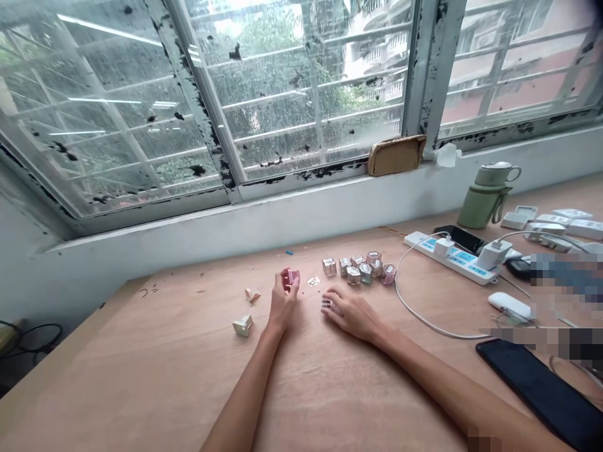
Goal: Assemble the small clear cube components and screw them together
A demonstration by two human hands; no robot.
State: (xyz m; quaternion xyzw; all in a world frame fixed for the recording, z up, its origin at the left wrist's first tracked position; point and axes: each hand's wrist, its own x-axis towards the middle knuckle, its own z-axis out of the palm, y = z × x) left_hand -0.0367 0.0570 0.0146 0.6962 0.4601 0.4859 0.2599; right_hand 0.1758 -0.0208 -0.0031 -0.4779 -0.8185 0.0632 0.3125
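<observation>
Pink piece (294,277) in the left hand (282,301), right hand (352,309) just across from it

Head view: both forearms reach forward over the table (141,376). The left hand is partly closed, thumb and fingers pinching the pink piece at their tips. The right hand lies low with curled fingers over a small pale-and-dark object (325,303); whether it grips this cannot be told. The pink piece is to the left of and beyond the right hand, well apart from it. Small white bits (313,282) lie between the two, just right of the pink piece. A cluster of small faceted boxes (353,275) stands beyond the right hand. Left of the left hand lie a peach-coloured piece (252,295) and, nearer the wearer, a cream piece (243,325).
</observation>
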